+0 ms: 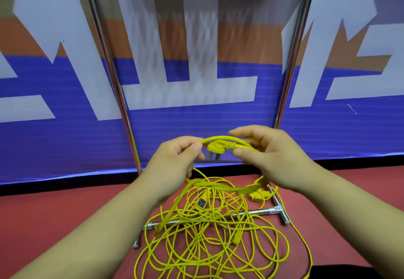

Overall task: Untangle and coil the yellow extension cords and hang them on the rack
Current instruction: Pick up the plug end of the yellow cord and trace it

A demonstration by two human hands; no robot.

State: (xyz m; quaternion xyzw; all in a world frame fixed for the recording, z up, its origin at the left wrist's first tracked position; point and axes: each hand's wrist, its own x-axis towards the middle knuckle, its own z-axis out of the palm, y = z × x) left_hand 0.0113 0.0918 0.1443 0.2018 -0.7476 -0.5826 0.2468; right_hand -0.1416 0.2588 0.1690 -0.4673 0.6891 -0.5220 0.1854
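Note:
A tangled heap of yellow extension cords (209, 243) lies on the red floor over the rack's metal base (260, 212). I hold one cord's end up at chest height. My left hand (175, 160) pinches the cord just left of its yellow plug (215, 147), whose prongs point down. My right hand (269, 154) grips the cord to the right of the plug, fingers curled round it. From both hands a blurred bundle of cord (220, 185) sags down into the heap. A yellow socket end (202, 202) lies in the pile, and another (258, 195) at the right.
Two chrome rack uprights (113, 77) (290, 64) rise from the floor in front of a blue, white and orange banner (196, 114). A loose cord strand (306, 248) runs off along the floor at the right.

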